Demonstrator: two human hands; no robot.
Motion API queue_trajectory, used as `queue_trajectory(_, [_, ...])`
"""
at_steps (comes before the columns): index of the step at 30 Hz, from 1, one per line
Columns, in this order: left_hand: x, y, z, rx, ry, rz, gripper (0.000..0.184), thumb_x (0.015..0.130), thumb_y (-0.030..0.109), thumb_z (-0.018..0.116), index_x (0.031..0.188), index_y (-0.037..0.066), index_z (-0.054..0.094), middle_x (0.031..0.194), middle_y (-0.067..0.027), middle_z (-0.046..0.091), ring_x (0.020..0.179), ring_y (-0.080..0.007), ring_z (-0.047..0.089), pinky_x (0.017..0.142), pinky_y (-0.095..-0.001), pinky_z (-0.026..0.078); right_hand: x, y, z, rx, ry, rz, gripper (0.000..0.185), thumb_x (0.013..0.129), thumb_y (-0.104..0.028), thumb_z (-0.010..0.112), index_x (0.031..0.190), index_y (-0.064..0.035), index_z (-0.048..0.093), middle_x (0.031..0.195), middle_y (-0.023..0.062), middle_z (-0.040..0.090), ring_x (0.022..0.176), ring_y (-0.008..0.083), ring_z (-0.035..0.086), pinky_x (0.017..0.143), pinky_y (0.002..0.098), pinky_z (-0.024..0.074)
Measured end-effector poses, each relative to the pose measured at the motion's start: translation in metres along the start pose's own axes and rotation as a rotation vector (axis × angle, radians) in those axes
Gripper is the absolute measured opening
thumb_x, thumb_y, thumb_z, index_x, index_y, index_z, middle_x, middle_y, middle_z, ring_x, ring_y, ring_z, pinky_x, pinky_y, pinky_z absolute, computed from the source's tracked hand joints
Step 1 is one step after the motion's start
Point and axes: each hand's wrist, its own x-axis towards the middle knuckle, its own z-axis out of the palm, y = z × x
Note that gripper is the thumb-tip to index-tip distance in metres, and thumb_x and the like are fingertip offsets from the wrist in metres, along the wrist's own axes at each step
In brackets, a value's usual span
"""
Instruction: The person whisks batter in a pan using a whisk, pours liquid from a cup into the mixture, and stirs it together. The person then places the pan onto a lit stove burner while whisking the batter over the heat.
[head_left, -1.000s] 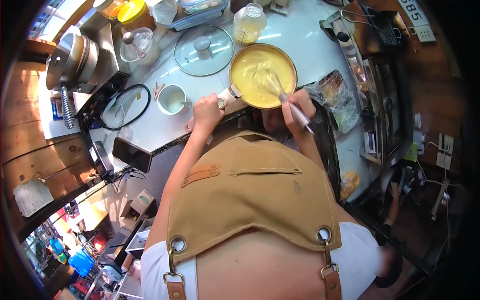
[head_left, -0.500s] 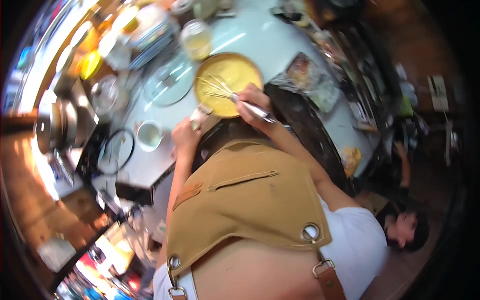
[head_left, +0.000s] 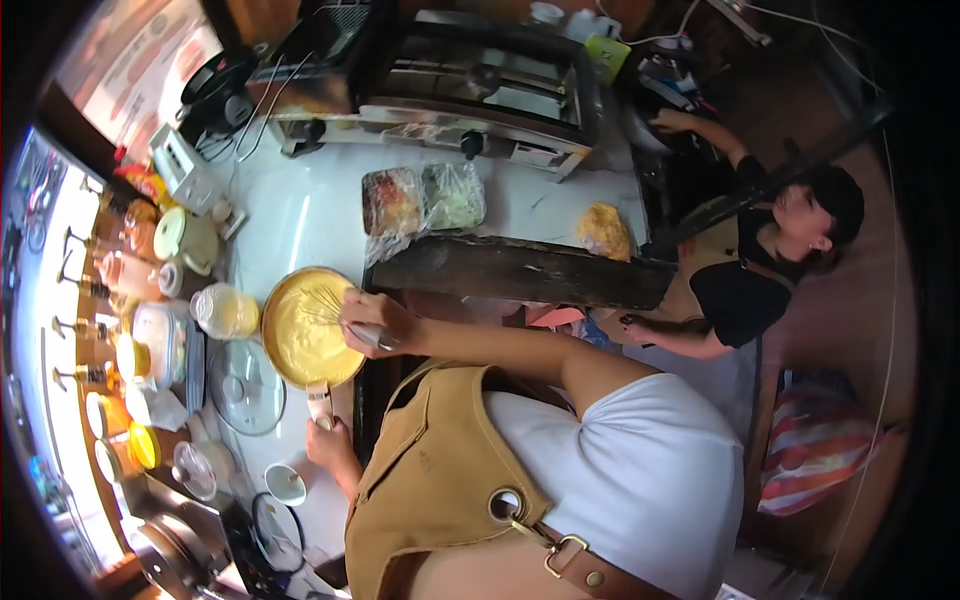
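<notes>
My right hand (head_left: 378,322) grips the metal handle of a wire whisk (head_left: 320,304). The whisk's wires are down in smooth yellow batter (head_left: 305,348), which fills a round pan (head_left: 266,345). My left hand (head_left: 332,448) is closed around the pan's short handle (head_left: 320,402) on the near side. Beside the pan lies a clear glass lid (head_left: 246,388), and a jar with pale yellow contents (head_left: 225,311) stands at its far left. Below, close to my left hand, is a white cup (head_left: 285,484).
Two wrapped trays of food (head_left: 424,200) lie behind a dark wooden edge (head_left: 520,272). A yellow bundle (head_left: 602,231) sits farther right. A metal grill oven (head_left: 470,85) lines the back. Tubs and bottles crowd the left. Another person (head_left: 750,270) in black stands at the right.
My view has swung to the right, bringing the oven and the other person into fuller sight. My hands keep hold of the whisk and the pan handle.
</notes>
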Motion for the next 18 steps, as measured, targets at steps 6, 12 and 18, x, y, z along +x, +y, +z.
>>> queue_trajectory(6, [0.0,0.002,0.0,0.014,0.029,0.048,0.026,0.066,0.026,0.063,0.075,0.003,0.053,0.07,-0.0175,0.06,0.066,-0.0375,0.058,0.059,-0.047,0.044,-0.012,-0.013,0.012,0.159,-0.283,0.015,0.007,0.071,-0.002,0.054,0.073,-0.004,0.047,0.074,0.0094,0.043,0.064,0.026,0.049,0.054,0.0346,0.0398])
queue_trajectory(12, [0.0,0.0,0.003,0.062,0.043,0.011,0.028,0.064,0.028,0.064,0.075,0.004,0.055,0.07,-0.017,0.061,0.066,-0.0368,0.059,0.059,-0.0463,0.046,-0.026,0.001,-0.001,-0.144,-0.04,-0.058,0.01,0.068,0.001,0.056,0.072,-0.0048,0.048,0.071,0.0071,0.044,0.058,0.024,0.048,0.046,0.0324,0.041])
queue_trajectory(18, [0.001,-0.001,0.006,-0.006,0.017,0.002,0.027,0.064,0.028,0.063,0.075,0.005,0.056,0.069,-0.0171,0.061,0.066,-0.0374,0.059,0.059,-0.0462,0.046,-0.027,0.02,0.028,0.066,-0.071,-0.196,0.011,0.068,0.001,0.057,0.075,-0.0047,0.051,0.073,0.007,0.047,0.06,0.0247,0.053,0.053,0.0314,0.0443])
